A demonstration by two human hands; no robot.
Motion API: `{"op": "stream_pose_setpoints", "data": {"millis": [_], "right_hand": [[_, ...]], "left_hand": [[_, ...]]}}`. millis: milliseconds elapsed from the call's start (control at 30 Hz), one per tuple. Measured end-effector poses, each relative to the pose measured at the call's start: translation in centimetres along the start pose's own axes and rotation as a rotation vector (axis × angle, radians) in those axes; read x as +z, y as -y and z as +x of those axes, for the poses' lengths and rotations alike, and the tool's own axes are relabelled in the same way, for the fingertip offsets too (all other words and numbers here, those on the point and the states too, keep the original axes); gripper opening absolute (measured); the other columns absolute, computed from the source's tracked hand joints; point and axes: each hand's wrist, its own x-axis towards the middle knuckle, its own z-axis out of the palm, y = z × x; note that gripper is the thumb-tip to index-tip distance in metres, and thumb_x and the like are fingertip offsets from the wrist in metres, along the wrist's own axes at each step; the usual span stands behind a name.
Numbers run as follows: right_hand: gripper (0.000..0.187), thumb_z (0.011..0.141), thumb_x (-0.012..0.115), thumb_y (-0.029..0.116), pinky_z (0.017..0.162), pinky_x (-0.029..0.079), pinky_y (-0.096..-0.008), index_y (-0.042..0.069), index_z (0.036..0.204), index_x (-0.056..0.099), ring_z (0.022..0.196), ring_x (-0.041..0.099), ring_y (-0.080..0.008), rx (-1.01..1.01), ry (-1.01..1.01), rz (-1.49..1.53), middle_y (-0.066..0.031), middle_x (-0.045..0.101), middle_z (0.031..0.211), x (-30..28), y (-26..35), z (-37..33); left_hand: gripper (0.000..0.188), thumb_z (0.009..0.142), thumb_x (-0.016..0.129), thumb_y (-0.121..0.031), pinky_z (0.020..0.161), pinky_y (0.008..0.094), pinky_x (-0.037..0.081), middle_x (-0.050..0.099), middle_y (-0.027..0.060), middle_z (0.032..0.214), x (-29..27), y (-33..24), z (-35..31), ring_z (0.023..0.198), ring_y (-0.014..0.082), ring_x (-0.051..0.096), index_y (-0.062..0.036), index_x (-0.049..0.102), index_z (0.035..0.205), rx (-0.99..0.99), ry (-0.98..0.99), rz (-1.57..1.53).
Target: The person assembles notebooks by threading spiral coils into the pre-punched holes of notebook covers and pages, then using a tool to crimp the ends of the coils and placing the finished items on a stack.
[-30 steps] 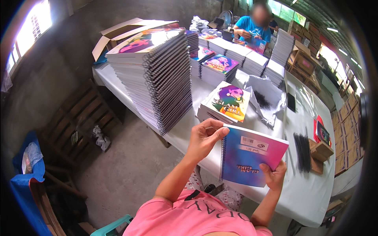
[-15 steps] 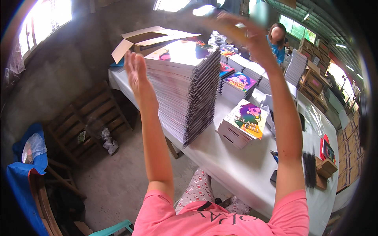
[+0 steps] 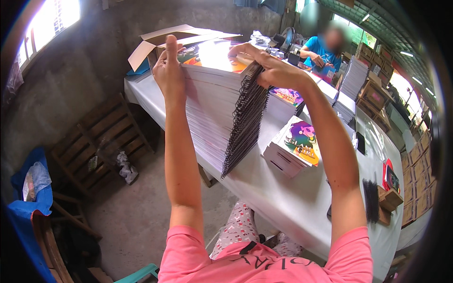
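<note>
A tall stack of spiral notebooks (image 3: 207, 104) stands at the table's near left, its black coil bindings (image 3: 245, 118) facing right. The top cover (image 3: 203, 54) is colourful and partly washed out by glare. My left hand (image 3: 169, 70) is pressed to the upper left side of the stack, thumb up, fingers bent round the far edge. On the opposite side, my right hand (image 3: 273, 68) grips the top notebooks at the coil edge, with the index finger stretched over the cover and the other fingers folded by the coils.
A lower notebook pile (image 3: 295, 141) stands right of the stack. Behind are an open carton (image 3: 160, 37) and more notebooks. Loose black coils (image 3: 370, 200) lie by a wooden block (image 3: 390, 200). A co-worker in blue (image 3: 325, 52) is at the far side. A wooden pallet (image 3: 104, 137) leans left.
My right hand has come down from above the stack onto its coil edge. My left hand has closed in against the left side. The co-worker now shows more fully, hands raised in front.
</note>
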Motion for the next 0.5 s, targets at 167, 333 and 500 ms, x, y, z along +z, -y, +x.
{"op": "stream_pose_setpoints", "data": {"millis": [167, 333, 500], "right_hand": [[0.086, 0.043, 0.045, 0.001, 0.107, 0.021, -0.033, 0.015, 0.127, 0.041, 0.13, 0.03, -0.0239, -0.109, -0.044, 0.025, -0.0098, 0.037, 0.136, 0.0, -2.0, -0.4], [0.076, 0.053, 0.053, 0.001, 0.111, 0.015, -0.0371, 0.014, 0.126, 0.038, 0.133, 0.024, -0.0286, -0.175, -0.109, 0.022, -0.0111, 0.031, 0.138, 0.3, -2.2, -0.2], [0.076, 0.061, 0.059, 0.004, 0.112, 0.014, -0.0388, 0.016, 0.131, 0.031, 0.135, 0.019, -0.0323, -0.112, -0.403, -0.074, -0.0142, 0.023, 0.143, 1.6, -2.2, -2.6]], "left_hand": [[0.058, 0.074, 0.064, -0.058, 0.082, 0.0313, 0.043, 0.065, 0.0108, 0.084, 0.6, 0.6, -0.3, 0.083, 0.0212, 0.059, -0.0005, 0.069, 0.083, 0.046, -0.044, 0.038], [0.041, 0.077, 0.07, -0.039, 0.071, 0.0234, 0.043, 0.064, 0.0053, 0.076, 0.9, 0.9, -0.8, 0.071, 0.011, 0.056, 0.0012, 0.068, 0.085, 0.215, -0.063, 0.029], [0.033, 0.086, 0.061, -0.029, 0.083, 0.0276, 0.043, 0.063, 0.0074, 0.097, 0.6, 0.3, -1.6, 0.091, 0.0128, 0.056, 0.0017, 0.067, 0.094, 0.212, -0.073, -0.104]]}}
